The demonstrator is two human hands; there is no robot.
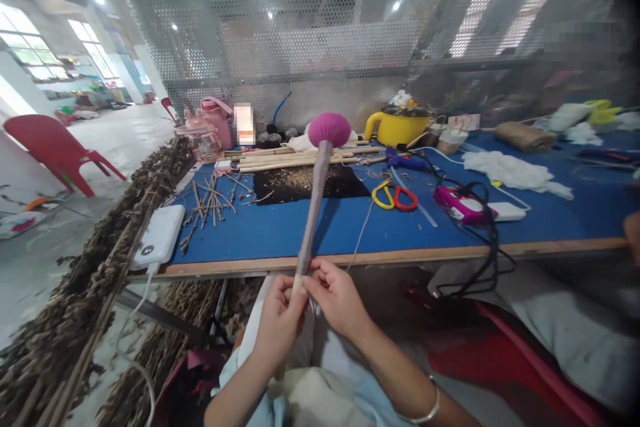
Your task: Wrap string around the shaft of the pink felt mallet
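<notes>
In front of me a long stick (317, 203), covered in grey wrapping, rises at a slight tilt and carries a rounded magenta fabric head (329, 129). My left hand (281, 310) is closed around its pale, bare lower end. Just above, on the other side, my right hand (336, 297) pinches the stick with thumb and fingers, close to where the grey wrapping ends. Some thin strands hang below the fingers; what they belong to is hard to make out. The head stands above the blue table (240, 233), apart from its surface.
Scissors (395, 197) with yellow and red handles lie right of the stick. Behind are wooden sticks (285, 159), a black cloth (310, 185) with shavings, and a yellow pot (400, 125). Twigs (213, 200), a white power bank (159, 233) and dried plant bundles (100, 267) are left; a magenta device (464, 205) with cables sits right.
</notes>
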